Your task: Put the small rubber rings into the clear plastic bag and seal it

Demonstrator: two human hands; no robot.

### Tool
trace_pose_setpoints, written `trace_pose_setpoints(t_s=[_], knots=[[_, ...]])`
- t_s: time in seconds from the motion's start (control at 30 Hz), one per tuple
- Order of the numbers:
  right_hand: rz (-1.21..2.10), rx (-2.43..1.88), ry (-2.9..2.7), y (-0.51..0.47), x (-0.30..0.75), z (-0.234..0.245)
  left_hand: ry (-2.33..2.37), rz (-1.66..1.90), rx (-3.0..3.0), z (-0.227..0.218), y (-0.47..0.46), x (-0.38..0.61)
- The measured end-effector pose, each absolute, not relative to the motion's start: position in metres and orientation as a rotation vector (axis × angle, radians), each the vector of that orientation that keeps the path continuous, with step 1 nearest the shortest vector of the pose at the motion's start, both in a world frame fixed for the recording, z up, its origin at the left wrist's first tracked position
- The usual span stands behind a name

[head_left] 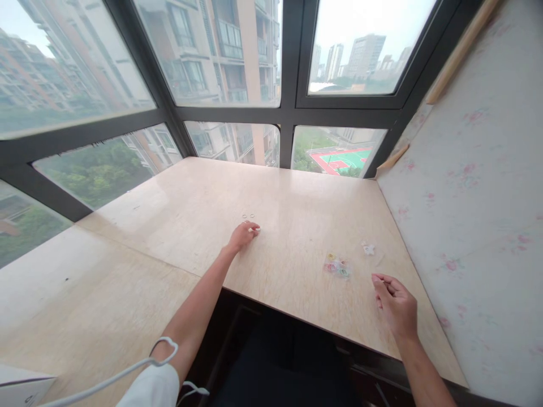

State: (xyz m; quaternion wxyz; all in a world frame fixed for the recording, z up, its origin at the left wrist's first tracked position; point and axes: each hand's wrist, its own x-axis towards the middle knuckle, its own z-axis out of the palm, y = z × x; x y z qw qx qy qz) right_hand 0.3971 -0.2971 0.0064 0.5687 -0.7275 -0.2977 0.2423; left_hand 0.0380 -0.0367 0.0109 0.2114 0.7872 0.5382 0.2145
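Observation:
My left hand (243, 236) reaches over the wooden tabletop, its fingers closed on a small white piece (257, 229), perhaps a ring, too small to make out well. Just beyond its knuckles, two thin pale rings (252, 215) lie side by side on the wood. Toward the right edge, my right hand (397, 305) hovers in a pinch; whatever it holds, if anything, cannot be made out. Between the hands lies a clear case (338, 265) with several small coloured rings in it. Behind the right hand sits a small white, flower-like piece (369, 249).
The pale wooden tabletop (190, 203) ends at a front edge close to my body. Dark-framed windows (288, 113) close off the back and left, and a flowered wall (475, 186) bounds the right. A white cable (123, 373) crosses my left forearm, near a white box (25, 384).

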Motion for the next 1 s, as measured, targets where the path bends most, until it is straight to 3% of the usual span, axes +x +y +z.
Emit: trace_pose_setpoints(t_s=[0.33,0.6,1.0], knots=[[0.568,-1.706,-0.720,-0.297,0.400,0.005,1.488,0.525,2.154,0.011,-0.025,0.041],[0.577,-1.680,-0.734,-0.297,0.399,0.006,1.466,0.732,1.897,0.013,-0.034,0.046],[0.567,-1.660,-0.768,-0.297,0.398,0.005,0.818,0.891,1.241,0.050,-0.106,0.112]])
